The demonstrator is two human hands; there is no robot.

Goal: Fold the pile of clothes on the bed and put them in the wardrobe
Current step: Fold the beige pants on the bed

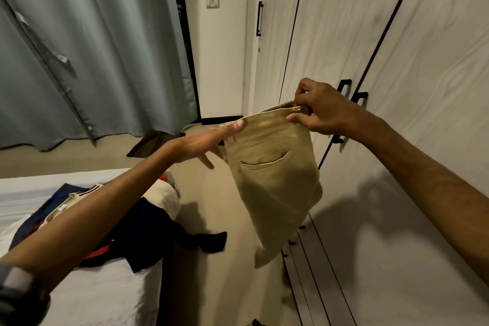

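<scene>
Khaki trousers (275, 174) held up before the wardrobe (397, 34), waistband pinched by right hand (321, 111) at its end nearer the wardrobe, left hand (203, 144) flat with straight fingers against the other end. Legs hanging. Clothes pile (111, 225) on bed (87, 299), well apart from the wardrobe.

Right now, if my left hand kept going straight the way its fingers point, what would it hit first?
The left hand points right and slightly up, its straight fingers already at the waistband of the khaki trousers that the right hand pinches. Beyond the trousers, probably the wardrobe doors, though depth is unclear.
</scene>
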